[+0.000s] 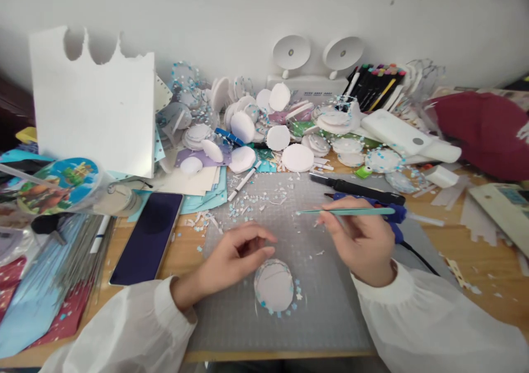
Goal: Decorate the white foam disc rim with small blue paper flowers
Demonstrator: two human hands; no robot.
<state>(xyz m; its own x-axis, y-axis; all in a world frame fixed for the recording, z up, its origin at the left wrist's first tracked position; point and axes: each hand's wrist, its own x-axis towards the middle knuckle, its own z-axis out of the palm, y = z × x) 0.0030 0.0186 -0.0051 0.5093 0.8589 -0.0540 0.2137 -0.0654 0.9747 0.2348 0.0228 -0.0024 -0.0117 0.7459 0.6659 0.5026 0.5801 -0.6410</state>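
Observation:
Between the fingers of my right hand (361,241) is a pair of teal tweezers (363,211), its tip pointing left above the grey cutting mat (330,312). Whether the tip grips a tiny piece I cannot tell. My left hand (237,254) hovers over the mat with fingers curved and apart, holding nothing visible. Just below its fingertips lies a round white foam disc (273,286), ringed by wire with small blue and white stars along its lower and right edge.
Foam scraps and small stars litter the mat's upper part. A phone (149,238) lies to the left, beside bundled wires (85,252). Behind the mat are piled white discs (297,157), a black cutter knife (357,188) and a blue-handled tool (399,214). A torn foam board (93,103) stands back left.

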